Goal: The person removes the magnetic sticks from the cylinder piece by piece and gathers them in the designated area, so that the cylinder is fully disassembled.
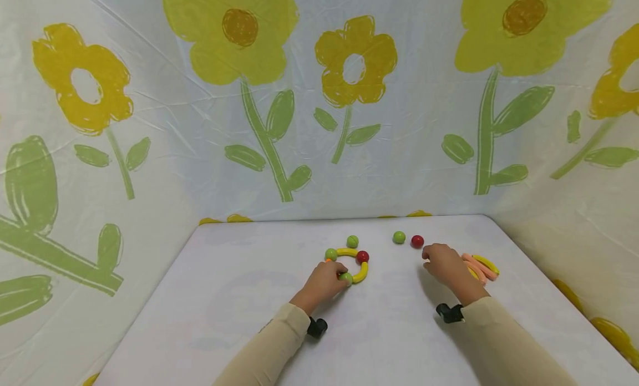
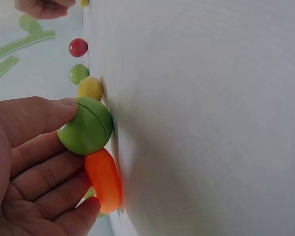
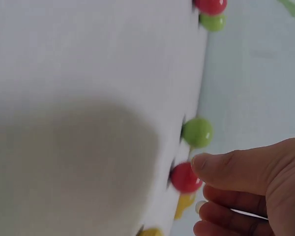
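Curved yellow pieces [image 1: 360,273], an orange piece [image 2: 104,179], a red ball [image 1: 362,257] and green balls form a ring on the white table. At the ring's near side, my left hand [image 1: 323,282] pinches a green ball [image 2: 88,129] with a groove round it. The thumb lies on one side of this ball, the fingers behind it and along the orange piece. My right hand [image 1: 446,267] hovers over the table with bent fingers and holds nothing. It is nearest to a loose red ball [image 1: 417,242], which its thumb overlaps in the right wrist view.
A loose green ball [image 1: 399,237] sits left of the loose red one, and another green ball [image 1: 353,241] stands just behind the ring. Pink and yellow curved pieces [image 1: 491,267] lie right of my right hand. A flower-printed cloth [image 1: 399,169] surrounds the table [image 1: 224,297].
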Demonstrator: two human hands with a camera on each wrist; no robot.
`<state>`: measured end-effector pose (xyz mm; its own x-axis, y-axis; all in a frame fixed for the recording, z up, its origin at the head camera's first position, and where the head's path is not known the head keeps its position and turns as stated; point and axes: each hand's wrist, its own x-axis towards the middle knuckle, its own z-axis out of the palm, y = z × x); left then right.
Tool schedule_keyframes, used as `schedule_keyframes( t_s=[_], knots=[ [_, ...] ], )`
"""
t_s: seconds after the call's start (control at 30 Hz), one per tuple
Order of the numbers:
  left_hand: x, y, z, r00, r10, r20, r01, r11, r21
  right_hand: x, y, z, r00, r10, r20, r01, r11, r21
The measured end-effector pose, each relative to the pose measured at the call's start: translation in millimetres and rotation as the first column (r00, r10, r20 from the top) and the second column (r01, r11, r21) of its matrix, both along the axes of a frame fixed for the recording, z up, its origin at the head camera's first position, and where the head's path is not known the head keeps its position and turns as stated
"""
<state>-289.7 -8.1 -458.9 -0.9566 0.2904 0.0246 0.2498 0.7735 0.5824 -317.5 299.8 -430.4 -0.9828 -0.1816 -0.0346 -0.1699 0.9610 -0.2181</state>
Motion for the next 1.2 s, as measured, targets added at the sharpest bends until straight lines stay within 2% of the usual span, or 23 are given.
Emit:
schedule_keyframes(
  t_s=[0.37, 0.63, 0.87, 1.07, 1.2],
  knots=[
    [-2.0, -0.5, -2.8, 1.000, -0.011, -0.019, 0.010, 1.000, -0.022, 3.6, -78.4, 6.9, 0.989, 0.145, -0.021, -0.146, 0.984, -0.099],
    [-3.1, -2.9, -5.1, 0.995, -0.060, -0.085, 0.058, 0.998, -0.026, 6.5, -123.6, 1.9, 0.964, 0.266, -0.015, -0.264, 0.943, -0.202],
    [-3.0, -2.5, -5.3, 0.993, -0.074, -0.089, 0.072, 0.997, -0.026, 2.5, -139.3, -10.6, 0.922, 0.388, 0.007, -0.385, 0.915, -0.119],
    [-2.0, -3.3, -2.0, 0.993, -0.070, -0.090, 0.068, 0.997, -0.034, 1.3, -140.8, -13.6, 0.922, 0.387, 0.030, -0.382, 0.919, -0.096],
    [-1.1, -6.3, 0.5, 0.995, -0.082, -0.061, 0.080, 0.996, -0.032, 1.8, -139.6, -13.5, 0.904, 0.428, 0.024, -0.424, 0.901, -0.090]
  ],
)
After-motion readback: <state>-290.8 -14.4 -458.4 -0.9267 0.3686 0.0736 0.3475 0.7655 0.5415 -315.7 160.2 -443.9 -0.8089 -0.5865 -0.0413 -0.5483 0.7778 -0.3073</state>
